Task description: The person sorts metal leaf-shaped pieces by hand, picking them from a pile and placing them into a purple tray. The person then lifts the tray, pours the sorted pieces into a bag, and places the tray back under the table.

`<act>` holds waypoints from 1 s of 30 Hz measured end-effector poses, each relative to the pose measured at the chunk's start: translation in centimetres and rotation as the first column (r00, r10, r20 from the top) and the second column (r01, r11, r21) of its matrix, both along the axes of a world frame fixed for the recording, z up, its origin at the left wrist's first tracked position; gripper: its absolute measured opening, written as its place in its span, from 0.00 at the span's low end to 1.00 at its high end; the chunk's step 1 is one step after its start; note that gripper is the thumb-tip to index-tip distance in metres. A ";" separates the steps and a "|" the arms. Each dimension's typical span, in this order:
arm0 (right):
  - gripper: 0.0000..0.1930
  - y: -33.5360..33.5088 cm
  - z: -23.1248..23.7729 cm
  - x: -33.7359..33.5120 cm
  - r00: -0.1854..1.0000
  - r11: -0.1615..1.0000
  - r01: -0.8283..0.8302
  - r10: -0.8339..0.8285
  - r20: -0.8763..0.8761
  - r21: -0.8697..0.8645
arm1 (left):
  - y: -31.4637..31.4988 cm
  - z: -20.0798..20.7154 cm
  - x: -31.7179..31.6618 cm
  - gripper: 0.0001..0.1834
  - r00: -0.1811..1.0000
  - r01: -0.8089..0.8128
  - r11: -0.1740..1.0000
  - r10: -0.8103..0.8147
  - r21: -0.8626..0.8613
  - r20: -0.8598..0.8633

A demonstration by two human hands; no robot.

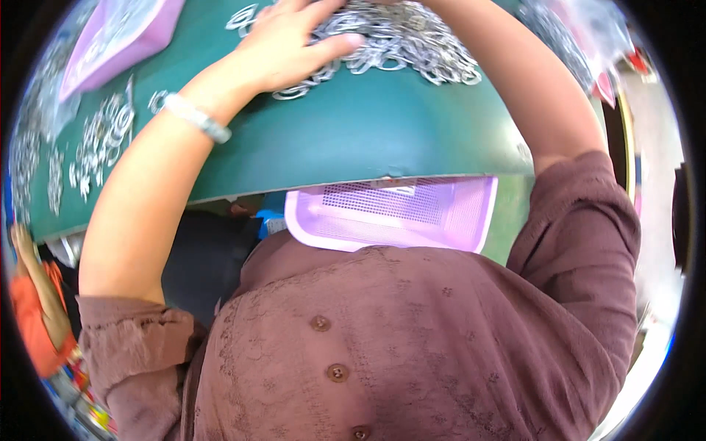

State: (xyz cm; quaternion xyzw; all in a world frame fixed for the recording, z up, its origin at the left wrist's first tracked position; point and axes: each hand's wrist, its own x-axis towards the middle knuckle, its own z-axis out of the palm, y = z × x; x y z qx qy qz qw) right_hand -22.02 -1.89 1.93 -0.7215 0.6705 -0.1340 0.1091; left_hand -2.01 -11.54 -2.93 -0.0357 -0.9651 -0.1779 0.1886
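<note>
A heap of silvery metal loops (pixel 397 40) is spread at the far side of the green table (pixel 331 140). My left hand (pixel 283 48) lies on the left part of this heap, fingers spread and thumb stretched to the right. Around its wrist is a pale bangle (pixel 197 117). Over the right side of the heap reaches my right forearm (pixel 515 70). The upper edge of the picture cuts off nearly all of my right hand, so its fingers do not show.
A purple tub (pixel 154 37) with plastic in it stands far left, near small groups of metal pieces (pixel 103 140). Below the table's near edge sits a lilac basket (pixel 323 239). Clear plastic bags (pixel 596 29) lie far right. Another person's arm (pixel 44 294) shows at the left.
</note>
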 end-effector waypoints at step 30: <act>0.24 15.6 -0.4 9.1 0.968 0.975 0.119 -0.156 -0.197 -0.186 | 4.5 1.7 6.9 0.28 0.980 0.022 0.997 -0.008 -0.069 0.199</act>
